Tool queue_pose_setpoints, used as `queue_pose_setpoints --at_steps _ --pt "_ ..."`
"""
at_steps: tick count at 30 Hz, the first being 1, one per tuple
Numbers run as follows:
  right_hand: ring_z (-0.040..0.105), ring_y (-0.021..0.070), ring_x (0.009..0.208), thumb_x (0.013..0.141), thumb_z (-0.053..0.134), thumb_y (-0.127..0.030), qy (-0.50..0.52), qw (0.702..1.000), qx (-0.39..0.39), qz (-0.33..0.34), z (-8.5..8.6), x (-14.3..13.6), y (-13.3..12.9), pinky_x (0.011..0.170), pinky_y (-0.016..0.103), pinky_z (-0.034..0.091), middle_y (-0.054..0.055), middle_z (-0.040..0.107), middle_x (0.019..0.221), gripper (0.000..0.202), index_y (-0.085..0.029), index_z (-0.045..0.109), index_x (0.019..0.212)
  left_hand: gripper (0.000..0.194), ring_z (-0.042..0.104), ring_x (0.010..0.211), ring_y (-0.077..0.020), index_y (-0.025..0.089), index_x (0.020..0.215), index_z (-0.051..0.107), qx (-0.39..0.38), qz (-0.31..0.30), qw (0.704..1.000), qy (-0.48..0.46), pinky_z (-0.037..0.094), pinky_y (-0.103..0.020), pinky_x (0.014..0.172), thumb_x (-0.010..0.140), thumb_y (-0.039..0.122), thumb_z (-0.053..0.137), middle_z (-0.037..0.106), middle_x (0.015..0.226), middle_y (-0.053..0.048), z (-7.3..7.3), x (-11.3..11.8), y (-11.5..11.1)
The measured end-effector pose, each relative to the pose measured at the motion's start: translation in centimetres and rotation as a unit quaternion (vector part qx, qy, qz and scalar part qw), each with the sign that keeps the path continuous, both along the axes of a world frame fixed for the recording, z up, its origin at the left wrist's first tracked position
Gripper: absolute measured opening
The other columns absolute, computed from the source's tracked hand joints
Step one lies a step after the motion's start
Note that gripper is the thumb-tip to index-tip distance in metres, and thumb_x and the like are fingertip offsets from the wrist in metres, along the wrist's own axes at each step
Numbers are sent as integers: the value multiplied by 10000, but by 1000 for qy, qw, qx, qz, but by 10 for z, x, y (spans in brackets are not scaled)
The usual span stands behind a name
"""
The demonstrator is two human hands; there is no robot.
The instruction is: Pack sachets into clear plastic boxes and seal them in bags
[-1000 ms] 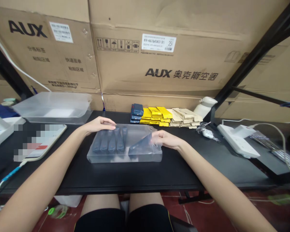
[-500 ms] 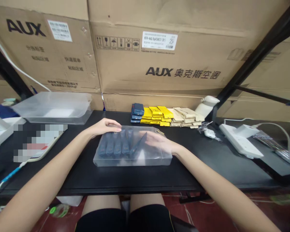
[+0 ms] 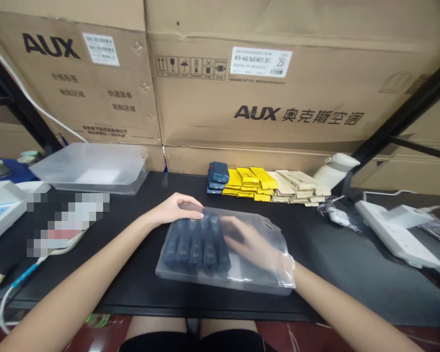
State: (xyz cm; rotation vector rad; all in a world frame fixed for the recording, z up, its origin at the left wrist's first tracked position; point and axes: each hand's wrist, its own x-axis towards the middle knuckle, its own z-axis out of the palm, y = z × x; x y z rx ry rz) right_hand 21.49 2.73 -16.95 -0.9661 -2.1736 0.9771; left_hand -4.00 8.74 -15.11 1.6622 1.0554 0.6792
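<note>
A clear plastic zip bag [image 3: 256, 281] lies on the black table in front of me, its open end to the right. Inside its left half, several dark blue packets [image 3: 196, 244] stand in a row. My left hand [image 3: 176, 210] pinches the bag's far left edge, thumb on top beside the packets. Through the open end reaches my right hand [image 3: 247, 239], seen through the film up to the wrist. Its fingers are apart, close to the rightmost blue packet, with nothing seen between them.
Behind the bag sit stacks of blue packets [image 3: 218, 176], yellow packets [image 3: 249, 183] and beige packets [image 3: 298, 186]. A translucent tray [image 3: 91, 168] and a phone [image 3: 69, 225] are on the left. On the right are a white bottle [image 3: 335, 171] and a power strip [image 3: 396, 234].
The packet that leaned at the right end of the row now stands nearly upright against the others. My right hand's fingers have come away from it. The view has shifted slightly.
</note>
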Motion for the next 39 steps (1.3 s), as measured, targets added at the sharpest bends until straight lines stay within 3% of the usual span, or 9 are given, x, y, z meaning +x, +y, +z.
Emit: queue_pose_setpoints --at_steps 5,7,12,16,22,25,28,35,39 --pt "613 208 996 847 577 -165 3 999 38 3 -2 0 -4 839 376 522 66 638 1130 51 -209 591 868 276 719 875 -219 134 909 739 -11 2 1000 -17 550 -304 817 656 226 799 774 891 -72 0 0 -1" --pt "616 199 937 802 606 -141 24 999 23 4 -5 -2 -8 759 345 522 68 624 1164 92 -212 547 809 268 720 868 -221 135 898 742 -8 3 1000 -26 551 -306 814 655 232 801 774 883 -73 -1 0 -1" --pt "595 155 785 714 660 -125 61 995 -78 -19 -10 -7 -13 653 297 493 33 634 976 399 -241 488 1055 252 721 858 -217 135 879 745 -16 -4 999 -43 554 -297 798 647 210 807 774 884 -74 -3 -2 -3" --pt "605 135 809 722 676 -138 110 980 -163 6 -8 -4 -5 667 295 497 84 573 1240 634 -267 397 1276 256 721 850 -220 139 883 748 -27 1 998 -51 558 -310 796 647 216 809 773 872 -73 -4 -3 -3" --pt "613 143 888 791 684 -227 148 962 -224 48 -4 -4 4 766 324 514 92 559 1270 611 -257 418 1341 274 716 831 -204 129 877 750 -20 1 999 -48 545 -292 791 636 240 819 770 865 -76 -6 -4 -1" --pt "599 141 947 800 684 -255 179 945 -253 106 -3 -7 7 795 310 516 95 454 1411 677 -287 373 1400 251 715 785 -188 129 873 750 -33 -15 998 -54 546 -274 752 652 232 807 769 839 -69 -5 -4 -2" --pt "600 107 870 757 719 -225 174 928 -291 154 1 -8 8 734 268 523 85 329 1509 776 -329 340 1425 234 715 783 -188 133 862 749 -39 -30 997 -62 546 -276 755 649 214 805 771 838 -65 -3 -2 -4" --pt "597 64 765 670 745 -128 167 923 -324 121 13 -6 3 671 225 531 50 379 1481 774 -342 450 1352 270 717 839 -225 133 871 751 -35 -30 997 -56 545 -322 810 636 246 818 773 862 -80 -2 1 -4" --pt "601 64 767 684 755 -154 163 929 -316 103 8 -7 5 703 236 544 53 420 1451 728 -329 475 1333 255 718 842 -223 141 868 751 -30 -29 998 -47 550 -317 806 642 241 814 773 860 -71 -2 1 -4"
